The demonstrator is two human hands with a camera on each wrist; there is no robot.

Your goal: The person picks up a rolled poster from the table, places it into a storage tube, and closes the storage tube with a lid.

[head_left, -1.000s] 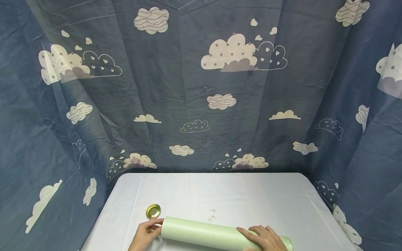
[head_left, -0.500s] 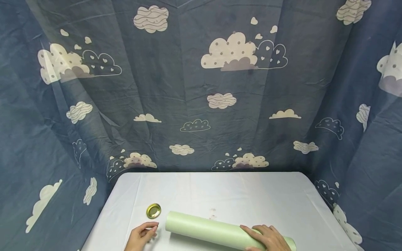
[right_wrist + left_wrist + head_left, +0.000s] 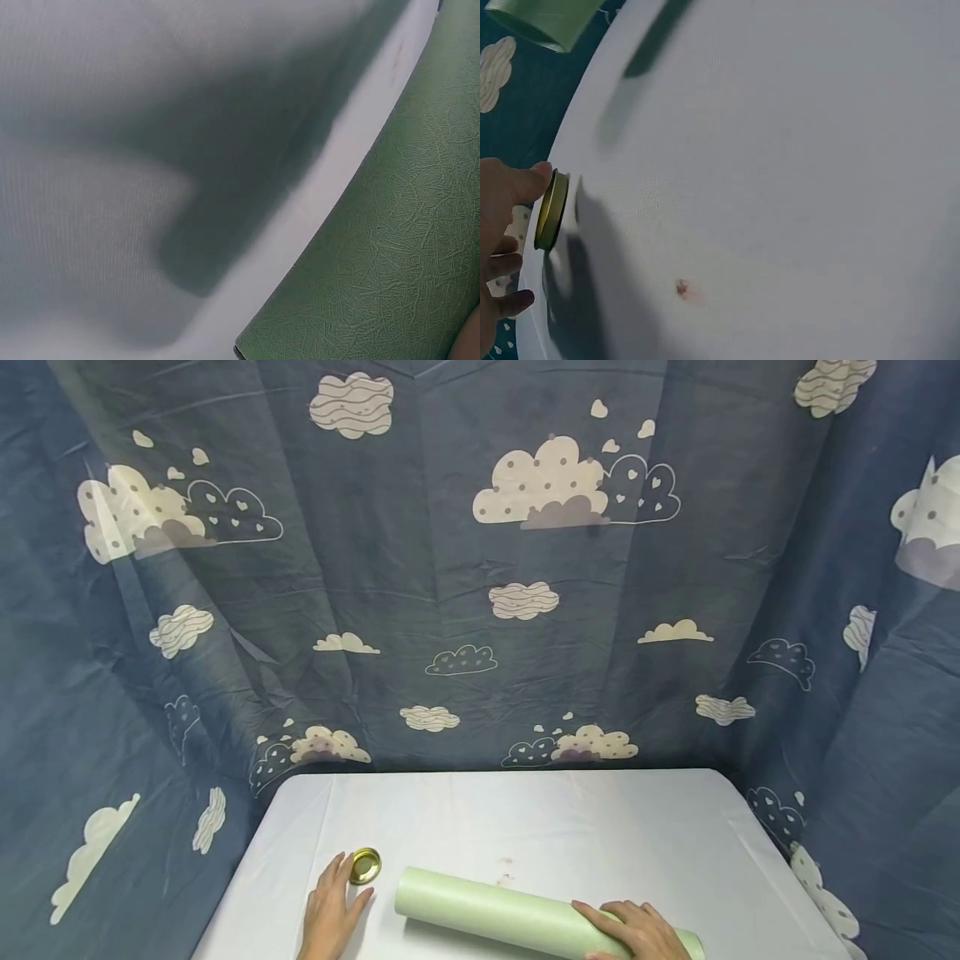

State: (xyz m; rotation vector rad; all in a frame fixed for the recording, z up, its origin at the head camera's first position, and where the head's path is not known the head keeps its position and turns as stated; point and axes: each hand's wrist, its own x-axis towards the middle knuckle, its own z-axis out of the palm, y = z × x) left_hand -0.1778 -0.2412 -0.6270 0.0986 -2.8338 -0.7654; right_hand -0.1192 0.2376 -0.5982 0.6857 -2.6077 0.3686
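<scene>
A long pale green tube (image 3: 487, 906) with a finely creased surface lies slantwise near the front of the table. My right hand (image 3: 637, 931) grips it near its right end, fingers over the top; close up, the tube (image 3: 390, 247) fills the right side of the right wrist view. To the left of the tube is a gold jar lid (image 3: 366, 866), hollow side showing. My left hand (image 3: 330, 910) reaches to the lid's left edge with its fingers stretched out and thumb apart. In the left wrist view a fingertip is right at the rim of the lid (image 3: 551, 211).
The table (image 3: 600, 827) has a white cloth with small reddish stains (image 3: 505, 871) beyond the tube. A dark blue curtain (image 3: 420, 568) with a cloud print surrounds its back and sides.
My left hand has let go of the tube's left end and moved to the lid, fingers straightening. The tube has shifted slightly right, and my right hand stays on it.
</scene>
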